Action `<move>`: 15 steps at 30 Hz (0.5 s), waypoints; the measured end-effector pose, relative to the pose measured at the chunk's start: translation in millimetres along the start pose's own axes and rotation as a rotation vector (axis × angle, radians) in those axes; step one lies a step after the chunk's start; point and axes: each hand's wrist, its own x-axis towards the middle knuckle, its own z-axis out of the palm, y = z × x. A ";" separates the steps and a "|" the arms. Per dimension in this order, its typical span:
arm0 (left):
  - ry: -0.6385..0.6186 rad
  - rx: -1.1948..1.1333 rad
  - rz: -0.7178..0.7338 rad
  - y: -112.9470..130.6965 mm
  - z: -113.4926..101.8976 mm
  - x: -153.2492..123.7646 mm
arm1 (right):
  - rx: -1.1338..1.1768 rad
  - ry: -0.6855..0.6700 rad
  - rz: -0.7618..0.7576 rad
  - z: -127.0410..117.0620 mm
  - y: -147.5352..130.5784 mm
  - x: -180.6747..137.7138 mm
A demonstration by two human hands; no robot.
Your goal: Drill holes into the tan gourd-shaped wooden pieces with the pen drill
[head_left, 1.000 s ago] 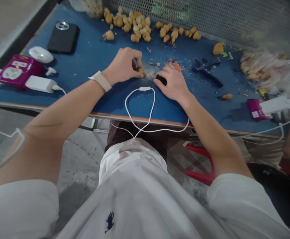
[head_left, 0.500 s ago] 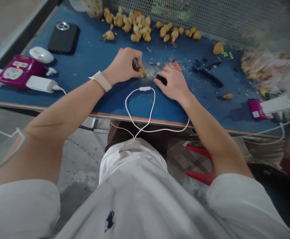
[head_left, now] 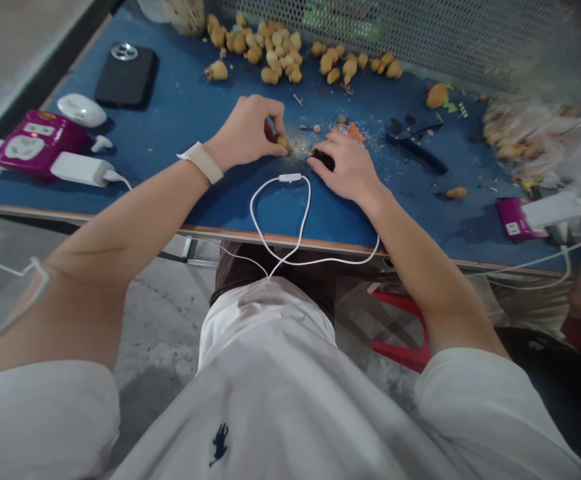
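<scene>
My left hand (head_left: 245,130) pinches a small tan nut (head_left: 283,141) between thumb and fingers. Facing it, my right hand (head_left: 345,170) grips a small black-handled tool (head_left: 323,160), whose thin metal tip points at the nut. Only a few centimetres separate the tip from the nut, and I cannot tell whether they touch. Pale crumbs and orange scraps (head_left: 348,132) lie on the blue table (head_left: 210,113) around both hands. A heap of similar tan nuts (head_left: 270,50) lies farther back.
Dark pliers (head_left: 415,137) lie right of my hands. Left stand a black phone (head_left: 126,77), a white mouse (head_left: 81,110) and a magenta power strip (head_left: 38,133). A white cable (head_left: 280,227) crosses the near edge. Metal mesh (head_left: 420,33) rises behind the table.
Both hands stay almost in place, with the nut and tool still close together. The view shifts only slightly.
</scene>
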 end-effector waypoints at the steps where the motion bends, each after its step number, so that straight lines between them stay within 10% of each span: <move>1: -0.005 0.003 0.001 1.0 -0.3 0.2 | 0.007 0.003 0.000 -0.2 -0.3 0.0; 15: -0.001 0.014 -0.008 0.4 1.1 1.7 | 0.027 0.013 0.016 -1.4 -1.5 -0.8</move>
